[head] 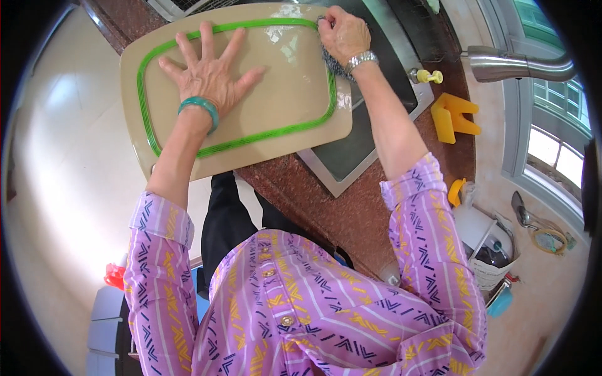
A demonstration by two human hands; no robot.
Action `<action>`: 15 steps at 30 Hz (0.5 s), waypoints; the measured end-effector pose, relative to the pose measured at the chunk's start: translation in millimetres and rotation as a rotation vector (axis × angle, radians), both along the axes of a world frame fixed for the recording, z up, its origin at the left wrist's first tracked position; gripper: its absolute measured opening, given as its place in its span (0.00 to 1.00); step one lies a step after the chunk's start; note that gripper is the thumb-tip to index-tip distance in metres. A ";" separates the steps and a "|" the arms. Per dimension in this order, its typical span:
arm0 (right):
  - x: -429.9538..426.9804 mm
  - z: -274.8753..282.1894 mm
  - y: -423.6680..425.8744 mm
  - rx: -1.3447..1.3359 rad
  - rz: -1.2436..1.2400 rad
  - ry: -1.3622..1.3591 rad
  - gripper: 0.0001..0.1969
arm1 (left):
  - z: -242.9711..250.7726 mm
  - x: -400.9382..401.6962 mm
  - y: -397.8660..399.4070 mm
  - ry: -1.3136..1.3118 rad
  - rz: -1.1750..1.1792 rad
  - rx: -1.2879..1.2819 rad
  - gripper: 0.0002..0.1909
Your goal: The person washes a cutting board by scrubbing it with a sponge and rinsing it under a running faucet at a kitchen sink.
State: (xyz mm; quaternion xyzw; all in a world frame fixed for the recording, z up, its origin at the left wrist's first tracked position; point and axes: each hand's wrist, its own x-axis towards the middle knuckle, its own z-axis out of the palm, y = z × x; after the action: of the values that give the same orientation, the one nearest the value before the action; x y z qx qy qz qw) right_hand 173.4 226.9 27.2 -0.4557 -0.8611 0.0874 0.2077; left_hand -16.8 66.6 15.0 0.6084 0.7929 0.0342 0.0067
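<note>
A large beige cutting board with a raised or inset green band lies across the sink and the counter edge. My left hand, with a green bangle at the wrist, rests flat on the board with its fingers spread and holds nothing. At the board's upper right corner my right hand, wearing a metal watch or bracelet, is closed on a dark grey scrubbing cloth, which touches the green band. Wet, shiny patches show on the board near its top and right edge.
Under the board is a metal-rimmed sink set in a reddish stone counter. To the right are a yellow-topped dispenser, a steel faucet, an orange plastic piece, and a white container near hanging utensils.
</note>
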 end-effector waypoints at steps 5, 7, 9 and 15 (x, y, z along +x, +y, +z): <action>27.3 -7.0 -69.3 -0.097 0.080 -0.020 0.07 | -5.8 -8.6 -10.9 0.021 0.029 -0.043 0.34; 33.3 4.8 -76.1 -0.193 0.082 -0.053 0.07 | -9.7 -8.6 -10.8 0.033 -0.009 -0.036 0.33; 22.5 2.2 -51.1 -0.059 0.127 -0.076 0.07 | -10.8 -6.7 -8.8 0.035 -0.043 -0.023 0.32; -10.1 -0.5 -51.5 -0.079 0.070 -0.203 0.06 | -9.0 -6.0 -9.2 0.012 -0.045 -0.007 0.30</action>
State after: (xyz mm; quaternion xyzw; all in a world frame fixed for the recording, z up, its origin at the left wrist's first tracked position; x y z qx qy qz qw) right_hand 163.3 175.4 26.7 -0.4397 -0.8890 0.0819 0.0981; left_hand -22.8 57.4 6.0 0.6262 0.7792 0.0277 0.0048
